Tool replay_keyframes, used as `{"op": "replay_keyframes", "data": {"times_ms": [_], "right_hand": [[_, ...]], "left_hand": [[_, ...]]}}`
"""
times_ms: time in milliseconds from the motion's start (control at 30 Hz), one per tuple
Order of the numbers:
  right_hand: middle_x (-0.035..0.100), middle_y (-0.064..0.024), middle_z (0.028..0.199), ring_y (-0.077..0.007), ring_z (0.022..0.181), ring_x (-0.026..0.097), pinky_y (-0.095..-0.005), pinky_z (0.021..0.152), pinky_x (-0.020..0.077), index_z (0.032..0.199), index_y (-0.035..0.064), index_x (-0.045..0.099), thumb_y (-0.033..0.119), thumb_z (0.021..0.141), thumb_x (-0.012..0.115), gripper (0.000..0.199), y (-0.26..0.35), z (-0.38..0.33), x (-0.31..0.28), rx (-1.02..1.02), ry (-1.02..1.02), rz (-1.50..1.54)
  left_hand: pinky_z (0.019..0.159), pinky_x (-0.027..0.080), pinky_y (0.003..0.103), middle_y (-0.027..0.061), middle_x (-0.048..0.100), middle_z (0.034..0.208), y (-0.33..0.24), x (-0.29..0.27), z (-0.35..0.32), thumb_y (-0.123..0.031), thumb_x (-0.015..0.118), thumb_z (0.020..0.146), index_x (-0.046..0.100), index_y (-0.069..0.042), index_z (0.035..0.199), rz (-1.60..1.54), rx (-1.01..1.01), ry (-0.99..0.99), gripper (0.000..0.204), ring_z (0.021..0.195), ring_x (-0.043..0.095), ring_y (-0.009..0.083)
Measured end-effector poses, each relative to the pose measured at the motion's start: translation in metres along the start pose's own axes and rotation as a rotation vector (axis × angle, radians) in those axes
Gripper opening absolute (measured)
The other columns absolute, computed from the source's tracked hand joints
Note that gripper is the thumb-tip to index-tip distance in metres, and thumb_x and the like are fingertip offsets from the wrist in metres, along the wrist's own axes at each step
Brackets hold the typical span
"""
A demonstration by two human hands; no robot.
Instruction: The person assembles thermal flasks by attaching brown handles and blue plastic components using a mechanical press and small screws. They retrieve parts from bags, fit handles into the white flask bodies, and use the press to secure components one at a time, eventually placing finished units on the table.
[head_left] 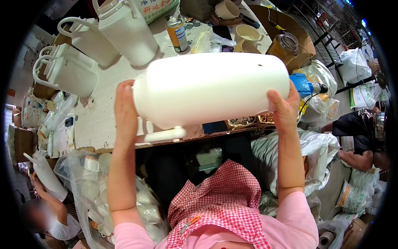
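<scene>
A white thermos jug (211, 85) lies sideways in the air in front of me, above the near edge of the table. Its narrower top end points left, and a small dark hole shows near its base end. A white handle (161, 135) hangs below it. My left hand (125, 106) is closed around the top end. Gripping the base end is my right hand (286, 106), with the thumb on the near side. Parts of the fingers of both hands are hidden behind the jug. Several similar white jugs (128, 35) stand upright with handles at the table's far left.
The pale table (95, 120) also holds an orange-and-blue spray can (177, 34), a blue power tool (302, 85), cups (247, 33) and trays of small parts (266, 118). Plastic bags of white parts (89, 186) flank my legs. Another person (58, 216) holds a white jug at left.
</scene>
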State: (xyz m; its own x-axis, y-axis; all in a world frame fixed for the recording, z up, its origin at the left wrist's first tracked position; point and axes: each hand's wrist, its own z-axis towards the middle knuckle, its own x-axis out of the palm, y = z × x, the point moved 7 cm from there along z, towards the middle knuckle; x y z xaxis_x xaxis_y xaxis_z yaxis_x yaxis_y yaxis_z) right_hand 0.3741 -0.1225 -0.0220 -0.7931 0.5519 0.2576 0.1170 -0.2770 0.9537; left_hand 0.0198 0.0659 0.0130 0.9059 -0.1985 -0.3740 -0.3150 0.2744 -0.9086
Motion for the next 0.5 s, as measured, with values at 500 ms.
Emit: {"op": "replay_keyframes", "data": {"times_ms": [500], "right_hand": [[0.069,-0.0082,0.116,-0.0165,0.105,0.065,-0.0311,0.096,0.0493,0.130,-0.0019,0.059,0.022,0.082,0.085,0.059,-0.001,0.026,-0.079,-0.214,-0.008,-0.021]], "left_hand": [[0.088,0.047,0.033,0.0105,0.061,0.105,-0.026,0.082,0.002,-0.033,0.036,0.109,0.053,-0.001,0.123,-0.099,0.113,0.035,0.039,0.097,0.057,0.0163]]}}
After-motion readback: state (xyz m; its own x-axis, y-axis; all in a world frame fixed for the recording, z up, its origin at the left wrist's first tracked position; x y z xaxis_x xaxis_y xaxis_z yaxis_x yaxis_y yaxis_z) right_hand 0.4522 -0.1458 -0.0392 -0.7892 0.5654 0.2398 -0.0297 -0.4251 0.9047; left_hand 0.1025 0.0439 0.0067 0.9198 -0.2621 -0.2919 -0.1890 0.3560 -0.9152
